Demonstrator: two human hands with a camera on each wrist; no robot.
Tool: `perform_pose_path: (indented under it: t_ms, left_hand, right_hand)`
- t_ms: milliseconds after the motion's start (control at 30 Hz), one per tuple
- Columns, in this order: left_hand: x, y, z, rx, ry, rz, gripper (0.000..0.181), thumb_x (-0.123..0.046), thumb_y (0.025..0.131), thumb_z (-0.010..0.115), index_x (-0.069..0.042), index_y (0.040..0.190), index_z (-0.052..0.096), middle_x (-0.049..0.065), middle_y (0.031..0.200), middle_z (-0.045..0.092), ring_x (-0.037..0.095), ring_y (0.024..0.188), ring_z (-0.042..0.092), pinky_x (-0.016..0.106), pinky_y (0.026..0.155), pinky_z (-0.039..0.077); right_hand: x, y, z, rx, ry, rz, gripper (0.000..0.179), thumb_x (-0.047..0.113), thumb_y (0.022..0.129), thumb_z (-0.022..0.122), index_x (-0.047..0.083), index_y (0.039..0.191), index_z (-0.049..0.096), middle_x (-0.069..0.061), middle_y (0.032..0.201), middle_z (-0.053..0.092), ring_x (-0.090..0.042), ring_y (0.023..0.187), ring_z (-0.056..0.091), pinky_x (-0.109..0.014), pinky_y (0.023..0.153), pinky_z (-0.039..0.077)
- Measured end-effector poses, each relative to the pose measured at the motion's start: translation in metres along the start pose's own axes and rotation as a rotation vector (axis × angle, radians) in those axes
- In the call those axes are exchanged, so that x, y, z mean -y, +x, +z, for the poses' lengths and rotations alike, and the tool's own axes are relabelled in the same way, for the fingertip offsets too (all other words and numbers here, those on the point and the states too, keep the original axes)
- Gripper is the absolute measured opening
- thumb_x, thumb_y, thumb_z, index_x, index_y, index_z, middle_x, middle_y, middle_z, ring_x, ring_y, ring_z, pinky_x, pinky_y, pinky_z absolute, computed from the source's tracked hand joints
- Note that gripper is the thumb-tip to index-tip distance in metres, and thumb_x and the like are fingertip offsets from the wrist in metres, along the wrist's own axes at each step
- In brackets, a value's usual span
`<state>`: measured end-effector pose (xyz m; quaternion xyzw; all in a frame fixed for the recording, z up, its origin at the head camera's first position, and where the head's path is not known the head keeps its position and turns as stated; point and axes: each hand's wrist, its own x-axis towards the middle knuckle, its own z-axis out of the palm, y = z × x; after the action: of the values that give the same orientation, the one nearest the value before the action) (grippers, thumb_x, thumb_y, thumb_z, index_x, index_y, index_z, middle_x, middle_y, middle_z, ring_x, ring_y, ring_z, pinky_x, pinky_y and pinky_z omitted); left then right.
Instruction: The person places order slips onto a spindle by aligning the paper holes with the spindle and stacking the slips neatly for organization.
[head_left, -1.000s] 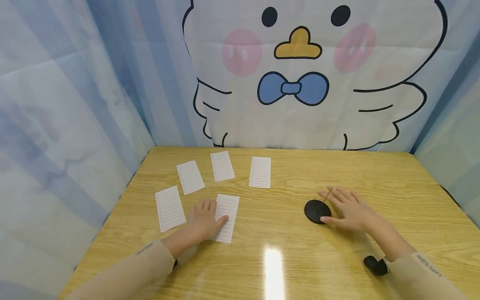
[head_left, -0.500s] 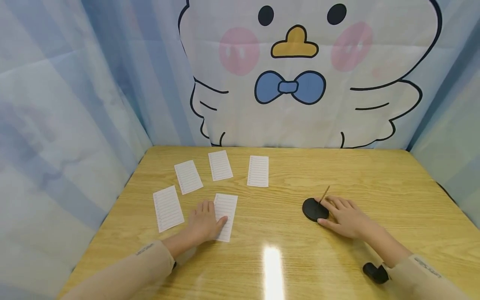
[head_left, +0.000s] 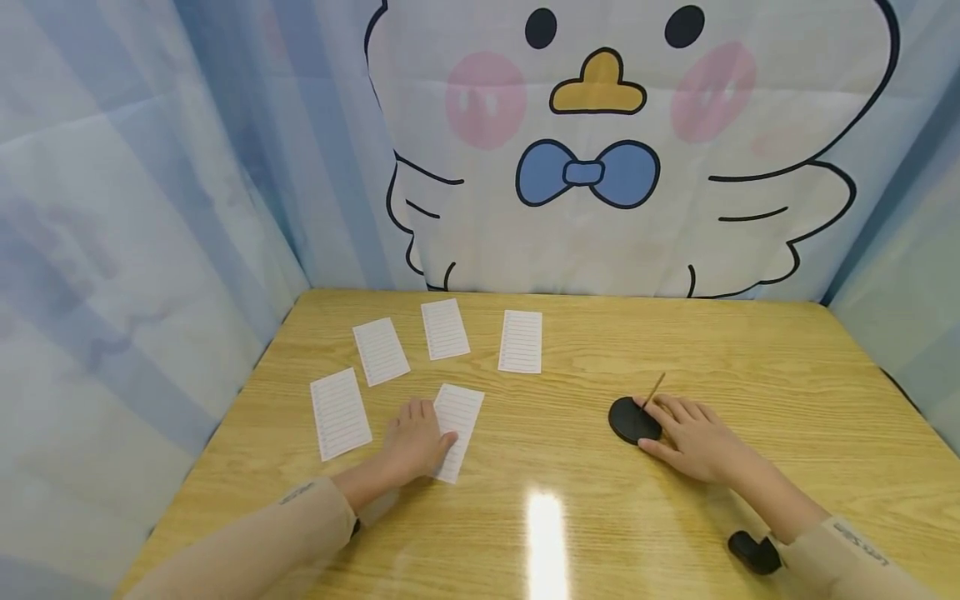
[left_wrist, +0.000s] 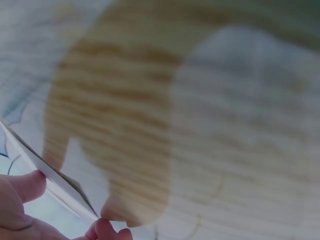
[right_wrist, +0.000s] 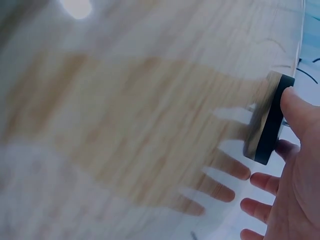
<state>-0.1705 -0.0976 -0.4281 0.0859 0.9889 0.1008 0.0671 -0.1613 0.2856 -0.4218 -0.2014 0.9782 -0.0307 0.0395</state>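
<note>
My left hand [head_left: 416, 442] holds a lined white paper card [head_left: 463, 417] left of the table's middle, thumb on its right part. In the left wrist view the card [left_wrist: 57, 186] shows nearly edge-on, spanned between thumb and fingertips. On the right, my right hand [head_left: 693, 443] has thumb and forefinger at the rim of a round black base [head_left: 628, 419], the other fingers spread. A thin wooden-coloured stick [head_left: 655, 387] rises at a slant from it. The right wrist view shows the base [right_wrist: 274, 122] side-on, between thumb and forefinger.
More lined cards lie apart on the wooden table: one at the left [head_left: 341, 414], others behind it [head_left: 381, 352] and farther back [head_left: 446, 329], and one near the middle [head_left: 520, 342]. Patterned curtains [head_left: 585, 242] stand at the back and sides.
The right hand has drawn back slightly, its fingers closing from spread around the base to its rim. Under the left hand the card has turned a little clockwise.
</note>
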Motion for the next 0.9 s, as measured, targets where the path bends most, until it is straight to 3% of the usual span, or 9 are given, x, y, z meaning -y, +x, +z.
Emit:
perform_pose_path:
  t_ms: [167, 600, 900]
  left_hand:
    - [-0.0042, -0.0004, -0.0015, -0.029, -0.04, -0.01, 0.056, -0.033, 0.09, 0.058, 0.014, 0.114, 0.042, 0.021, 0.097, 0.043, 0.032, 0.094, 0.045, 0.043, 0.079, 0.042]
    - [-0.01, -0.0016, -0.0046, -0.054, -0.018, -0.023, 0.048, -0.03, 0.087, 0.062, 0.012, 0.103, 0.045, 0.018, 0.087, 0.043, 0.027, 0.08, 0.043, 0.039, 0.07, 0.042]
    - [-0.0079, -0.0013, -0.0044, -0.113, 0.083, 0.075, 0.044, -0.03, 0.085, 0.064, 0.01, 0.089, 0.048, 0.014, 0.076, 0.04, 0.021, 0.07, 0.036, 0.032, 0.064, 0.034]
  right_hand:
    - [0.0017, 0.0001, -0.0009, 0.003, -0.017, -0.009, 0.065, 0.051, 0.092, 0.042, 0.001, 0.134, 0.041, -0.022, 0.136, 0.035, -0.045, 0.122, 0.032, -0.06, 0.098, 0.023]
    - [0.0021, 0.0006, -0.0021, -0.005, -0.031, -0.017, 0.064, 0.05, 0.093, 0.043, 0.001, 0.134, 0.042, -0.022, 0.135, 0.036, -0.043, 0.123, 0.033, -0.059, 0.098, 0.024]
    - [0.0031, 0.0007, -0.0035, -0.008, -0.047, -0.025, 0.063, 0.048, 0.093, 0.044, 0.0, 0.134, 0.042, -0.023, 0.135, 0.037, -0.042, 0.123, 0.034, -0.059, 0.098, 0.024]
